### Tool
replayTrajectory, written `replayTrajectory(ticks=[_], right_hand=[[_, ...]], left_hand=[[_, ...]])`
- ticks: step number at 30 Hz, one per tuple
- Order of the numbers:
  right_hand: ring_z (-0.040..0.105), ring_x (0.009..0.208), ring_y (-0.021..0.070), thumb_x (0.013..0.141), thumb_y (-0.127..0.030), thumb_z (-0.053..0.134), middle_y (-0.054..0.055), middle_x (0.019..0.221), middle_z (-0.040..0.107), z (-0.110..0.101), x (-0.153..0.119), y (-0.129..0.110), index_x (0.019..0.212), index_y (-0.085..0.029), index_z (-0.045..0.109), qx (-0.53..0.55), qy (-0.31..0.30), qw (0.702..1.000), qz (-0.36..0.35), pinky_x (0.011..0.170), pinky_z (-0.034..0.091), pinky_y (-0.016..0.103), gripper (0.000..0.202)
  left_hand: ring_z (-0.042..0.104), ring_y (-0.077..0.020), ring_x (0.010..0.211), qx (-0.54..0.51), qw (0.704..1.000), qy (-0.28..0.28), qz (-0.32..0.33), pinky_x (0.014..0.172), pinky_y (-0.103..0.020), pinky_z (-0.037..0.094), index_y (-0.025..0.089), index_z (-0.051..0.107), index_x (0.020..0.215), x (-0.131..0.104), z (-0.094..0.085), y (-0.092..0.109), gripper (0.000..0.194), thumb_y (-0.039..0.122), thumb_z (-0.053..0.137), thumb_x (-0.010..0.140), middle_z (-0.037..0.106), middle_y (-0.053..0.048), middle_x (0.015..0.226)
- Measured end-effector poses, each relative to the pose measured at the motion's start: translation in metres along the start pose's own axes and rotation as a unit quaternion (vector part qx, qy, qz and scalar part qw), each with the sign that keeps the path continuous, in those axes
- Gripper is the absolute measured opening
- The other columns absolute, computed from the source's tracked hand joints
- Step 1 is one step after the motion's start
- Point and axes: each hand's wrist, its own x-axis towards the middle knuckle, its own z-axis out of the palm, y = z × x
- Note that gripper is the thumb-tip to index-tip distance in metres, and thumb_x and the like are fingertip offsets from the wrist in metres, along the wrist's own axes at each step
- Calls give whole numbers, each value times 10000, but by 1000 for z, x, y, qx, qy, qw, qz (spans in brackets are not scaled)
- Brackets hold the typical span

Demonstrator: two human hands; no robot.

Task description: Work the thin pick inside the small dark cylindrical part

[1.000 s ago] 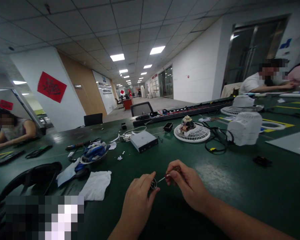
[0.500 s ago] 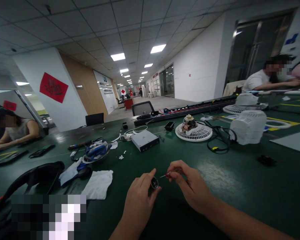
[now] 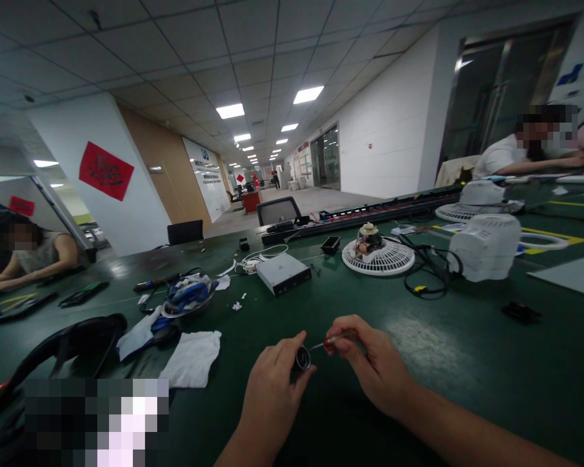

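My left hand (image 3: 275,379) is closed around a small dark round part (image 3: 302,358) with a shiny metallic rim, its open end turned to the right. In my right hand (image 3: 365,357) is a screwdriver (image 3: 338,338) with a reddish, see-through handle, pinched between thumb and fingers. Its thin shaft points left and the tip is close to the rim of the round part; whether it touches is too small to tell. Both hands are over the near part of the green table (image 3: 433,395).
Ahead lies a silver optical drive (image 3: 283,272). A white fan grille with a motor (image 3: 378,253), a white housing (image 3: 486,246) and a black cable (image 3: 425,285) are to the right. Left are a white cloth (image 3: 192,359) and a bowl of blue cloth (image 3: 189,295). Other people sit at both sides.
The screwdriver handle now shows more plainly in my right hand, at a changed angle, its tip slightly lower and further left. The round part's opening has turned a little more into view.
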Motion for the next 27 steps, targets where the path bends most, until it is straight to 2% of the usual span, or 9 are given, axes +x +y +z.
replayTrajectory(ticks=[2, 7, 11, 15, 20, 24, 27], right_hand=[[634, 687, 134, 1023, -336, 440, -5, 762, 637, -1, 0, 0, 962, -217, 558, -13, 14, 1000, 10, 648, 470, 243, 178], [632, 680, 127, 1027, -343, 418, -6, 772, 627, -1, 0, -2, 940, -216, 564, 5, -24, 1000, -6, 636, 470, 237, 212], [641, 716, 131, 1021, -322, 440, -3, 791, 639, 0, -1, -2, 942, -218, 568, -20, 3, 1000, 6, 665, 470, 241, 183], [633, 676, 129, 1020, -339, 434, -8, 764, 634, -1, 0, -2, 928, -216, 566, -8, -17, 1000, -5, 638, 468, 238, 203], [625, 683, 134, 1020, -324, 438, -5, 766, 632, -2, 1, -1, 920, -216, 565, -34, 8, 999, 9, 640, 454, 245, 195], [614, 657, 133, 1022, -355, 423, -5, 754, 619, -2, 0, 2, 909, -211, 565, -7, -28, 1000, 3, 623, 453, 248, 233], [617, 675, 138, 1020, -360, 433, 0, 763, 630, -2, 0, 2, 922, -211, 569, -10, -16, 1000, 9, 631, 452, 251, 225]], left_hand=[[674, -228, 960, 3, 1000, 4, -2, 832, -397, 566, 227, 540, 1310, 0, 0, 0, 582, 131, 766, 782, 705, -43, 1125], [679, -230, 933, 11, 1000, 0, -5, 818, -400, 572, 222, 546, 1310, -1, 1, 0, 630, 111, 792, 741, 713, -42, 1105], [680, -230, 951, 12, 1000, 0, -14, 834, -408, 571, 215, 549, 1311, 0, 2, -2, 618, 116, 785, 749, 712, -45, 1124], [678, -232, 958, 13, 1000, -12, -21, 842, -410, 568, 223, 552, 1311, 0, 2, -1, 615, 117, 782, 751, 710, -43, 1133], [674, -235, 970, 13, 999, -21, -25, 848, -410, 564, 232, 557, 1308, 0, 1, 1, 587, 134, 770, 770, 709, -43, 1128], [674, -236, 968, 15, 999, -28, -20, 845, -404, 565, 239, 565, 1300, 1, 0, 1, 603, 130, 783, 749, 707, -43, 1127], [675, -234, 970, 21, 999, -22, -21, 844, -405, 567, 244, 558, 1308, 1, 0, -1, 598, 144, 774, 760, 702, -43, 1133]])
